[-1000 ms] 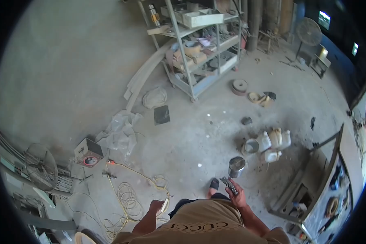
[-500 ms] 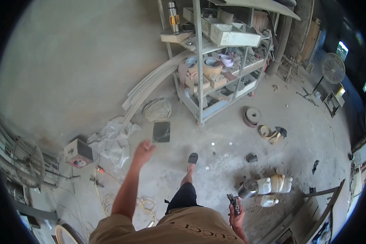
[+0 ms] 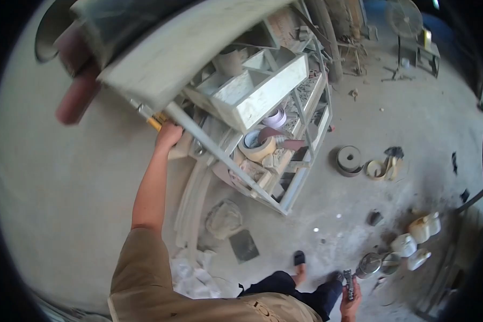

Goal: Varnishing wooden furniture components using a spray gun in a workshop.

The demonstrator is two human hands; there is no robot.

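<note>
My left hand (image 3: 169,135) reaches up to the shelf rack, its fingers closed round the lower part of a silver thermos flask (image 3: 154,119) with a yellow band. Part of the flask is hidden behind that hand and the rack's front post. Low at the right, beside my leg, my right hand (image 3: 351,305) is closed round a small dark metallic object (image 3: 349,283) with a ridged, uneven outline; its exact kind does not show. A round metal can (image 3: 369,265) stands on the floor near it.
The metal rack (image 3: 225,153) holds a divided white tray (image 3: 271,86) and tape rolls (image 3: 257,146); a curved panel (image 3: 198,48) juts out above. Plastic jugs (image 3: 404,244), abrasive rolls (image 3: 349,159) and a dark flat sheet (image 3: 244,246) lie about the floor. A pedestal fan (image 3: 404,19) stands far right.
I have come closer to the rack, and the view has tilted. My left hand has risen from above the floor to the thermos flask. My right hand still holds the dark metallic object.
</note>
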